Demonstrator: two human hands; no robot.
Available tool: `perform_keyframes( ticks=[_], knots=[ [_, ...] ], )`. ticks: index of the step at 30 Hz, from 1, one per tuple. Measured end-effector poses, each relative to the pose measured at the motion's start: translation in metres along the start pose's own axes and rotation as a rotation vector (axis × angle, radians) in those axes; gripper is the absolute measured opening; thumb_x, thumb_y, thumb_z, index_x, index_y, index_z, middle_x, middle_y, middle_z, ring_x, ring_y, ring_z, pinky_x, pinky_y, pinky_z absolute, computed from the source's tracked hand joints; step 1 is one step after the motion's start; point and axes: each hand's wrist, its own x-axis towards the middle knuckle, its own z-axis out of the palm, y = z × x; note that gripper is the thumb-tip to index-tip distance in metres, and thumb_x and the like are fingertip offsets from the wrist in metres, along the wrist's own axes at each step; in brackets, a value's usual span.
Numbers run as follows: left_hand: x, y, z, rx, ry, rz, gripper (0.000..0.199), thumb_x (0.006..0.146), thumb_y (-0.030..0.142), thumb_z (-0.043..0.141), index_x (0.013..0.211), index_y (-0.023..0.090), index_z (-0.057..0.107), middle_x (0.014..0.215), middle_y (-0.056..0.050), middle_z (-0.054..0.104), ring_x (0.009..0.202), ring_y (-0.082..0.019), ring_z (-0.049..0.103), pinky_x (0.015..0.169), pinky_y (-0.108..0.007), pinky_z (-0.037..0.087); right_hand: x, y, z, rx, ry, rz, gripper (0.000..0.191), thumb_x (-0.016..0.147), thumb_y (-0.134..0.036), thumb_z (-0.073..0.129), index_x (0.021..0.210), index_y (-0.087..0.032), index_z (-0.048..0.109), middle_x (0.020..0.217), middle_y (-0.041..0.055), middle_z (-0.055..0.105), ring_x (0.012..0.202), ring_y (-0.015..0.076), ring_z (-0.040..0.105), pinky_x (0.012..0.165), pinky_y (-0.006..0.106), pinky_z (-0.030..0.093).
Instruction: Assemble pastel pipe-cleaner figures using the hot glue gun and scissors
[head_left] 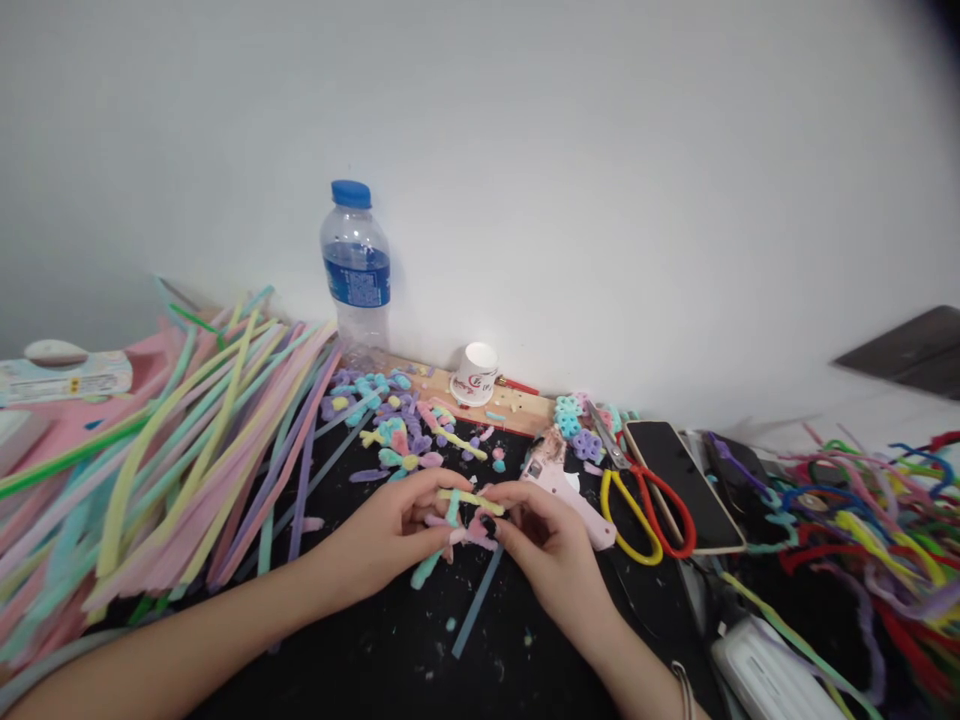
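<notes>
Above a black tabletop (pixel 390 640), left (pixel 429 520) and right (pixel 517 520) fingers pinch a pastel fuzzy-stem piece (pixel 466 506) near scissors (pixel 651 515).

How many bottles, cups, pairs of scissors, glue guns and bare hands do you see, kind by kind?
Clear plastic bottle with blue cap: 1
White printed paper cup: 1
Metal scissors with one red and one yellow handle: 1
Pink plastic glue gun: 1
Bare hands, left hand and right hand: 2
Total: 6

2 bare forearms (pixel 255 615), 1 wristband (pixel 684 690) — thin, right
</notes>
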Motion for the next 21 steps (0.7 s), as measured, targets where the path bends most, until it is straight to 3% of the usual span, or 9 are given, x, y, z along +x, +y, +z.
perform_keyframes(
  ticks=[4, 21],
  knots=[
    [0.0004, 0.0003, -0.0001, -0.015, -0.002, 0.006, 0.033, 0.076, 0.02, 0.058, 0.108, 0.021, 0.052, 0.079, 0.002, 0.061, 0.071, -0.014, 0.061, 0.068, -0.027, 0.046, 0.0005, 0.0012, -0.0013, -0.029, -0.011, -0.01, 0.021, 0.077, -0.014, 0.056, 0.093, -0.022, 0.066, 0.084, 0.0015, 0.065, 0.06, 0.014, 0.048, 0.055, 0.025, 0.037],
    [-0.0011, 0.0001, -0.0011, -0.009, -0.018, -0.001, 0.033, 0.077, 0.018, 0.058, 0.109, 0.021, 0.051, 0.076, 0.004, 0.06, 0.07, -0.012, 0.059, 0.067, -0.025, 0.044, -0.0003, 0.0055, -0.0013, -0.047, -0.011, -0.028, 0.023, 0.077, -0.012, 0.056, 0.094, -0.025, 0.066, 0.091, 0.0014, 0.067, 0.07, 0.0162, 0.054, 0.06, 0.027, 0.039]
  ],
)
